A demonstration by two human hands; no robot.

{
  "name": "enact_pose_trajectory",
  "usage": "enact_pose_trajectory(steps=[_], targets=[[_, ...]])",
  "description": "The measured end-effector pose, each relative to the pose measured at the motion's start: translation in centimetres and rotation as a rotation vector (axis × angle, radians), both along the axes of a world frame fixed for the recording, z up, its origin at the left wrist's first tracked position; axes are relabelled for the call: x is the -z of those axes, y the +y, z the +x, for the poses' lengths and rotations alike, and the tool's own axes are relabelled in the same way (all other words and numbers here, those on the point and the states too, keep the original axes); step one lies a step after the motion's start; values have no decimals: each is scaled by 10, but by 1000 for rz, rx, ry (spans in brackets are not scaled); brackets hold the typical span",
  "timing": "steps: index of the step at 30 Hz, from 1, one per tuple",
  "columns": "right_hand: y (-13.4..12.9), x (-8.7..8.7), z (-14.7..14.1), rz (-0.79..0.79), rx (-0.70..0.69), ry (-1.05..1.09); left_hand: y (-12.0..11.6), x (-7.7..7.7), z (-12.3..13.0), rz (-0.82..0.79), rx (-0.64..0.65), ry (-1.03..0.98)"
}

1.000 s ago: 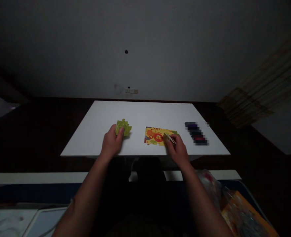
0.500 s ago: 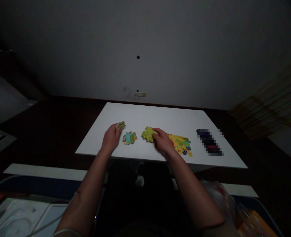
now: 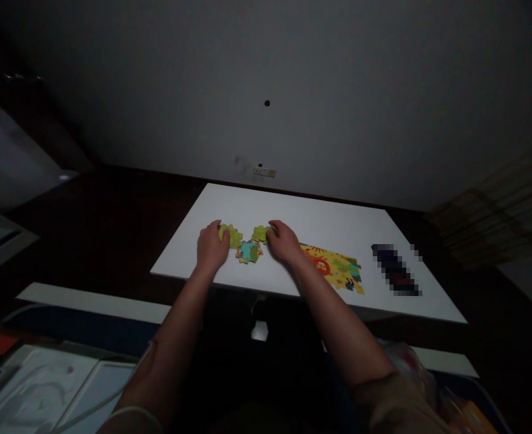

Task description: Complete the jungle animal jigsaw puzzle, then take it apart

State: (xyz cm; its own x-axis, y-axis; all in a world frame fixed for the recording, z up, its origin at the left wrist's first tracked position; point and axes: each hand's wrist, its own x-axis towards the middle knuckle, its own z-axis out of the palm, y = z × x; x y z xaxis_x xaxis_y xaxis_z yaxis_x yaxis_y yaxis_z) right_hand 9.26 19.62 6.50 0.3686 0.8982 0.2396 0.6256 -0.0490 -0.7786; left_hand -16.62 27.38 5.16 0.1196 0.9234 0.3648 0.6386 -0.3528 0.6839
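Observation:
My left hand (image 3: 212, 246) rests on a clump of green jigsaw pieces (image 3: 232, 236) on the white table (image 3: 338, 226). My right hand (image 3: 284, 241) grips another green jigsaw piece (image 3: 260, 234) by its right side. Between the hands and just below the green pieces lies a small joined jigsaw section in blue and green with orange edges (image 3: 248, 251). To the right, a larger assembled yellow jigsaw section (image 3: 333, 269) with a red sun shape lies partly under my right forearm.
A pixelated dark strip (image 3: 394, 269) lies near the table's right edge. Below the table's front edge stands a white ledge (image 3: 94, 303). White sheets (image 3: 44, 386) lie low at left, and a plastic bag (image 3: 410, 364) lies low at right.
My right hand has moved left with its green piece, now beside the blue-green section. My left hand has lowered its green pieces to the table. The view has shifted slightly.

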Motion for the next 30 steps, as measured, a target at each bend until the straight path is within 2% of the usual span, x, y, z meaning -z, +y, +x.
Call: enact_pose_trajectory(steps=[2,5,7,9,14,21,23,27,30], targets=[[-15,1,-7,77,-64,-127,-7,-3,0,115,60,19],[-44,9,-14,146,-156,-213,-26,-6,3,210,359,118],[-60,16,-16,138,-144,-228,-41,-8,11,211,554,229],[-70,20,-16,122,-103,-220,-51,-8,23,193,626,335],[-73,19,-14,112,-78,-147,-55,-11,46,183,652,484],[-74,14,-16,103,-102,-131,-62,-4,34,203,719,385],[-74,13,-17,98,-109,-116,-67,-2,30,212,704,352],[-73,12,-17,103,-116,-85,-79,1,31,191,595,384],[-73,11,-16,115,-113,-79,-89,0,34,168,590,436]])
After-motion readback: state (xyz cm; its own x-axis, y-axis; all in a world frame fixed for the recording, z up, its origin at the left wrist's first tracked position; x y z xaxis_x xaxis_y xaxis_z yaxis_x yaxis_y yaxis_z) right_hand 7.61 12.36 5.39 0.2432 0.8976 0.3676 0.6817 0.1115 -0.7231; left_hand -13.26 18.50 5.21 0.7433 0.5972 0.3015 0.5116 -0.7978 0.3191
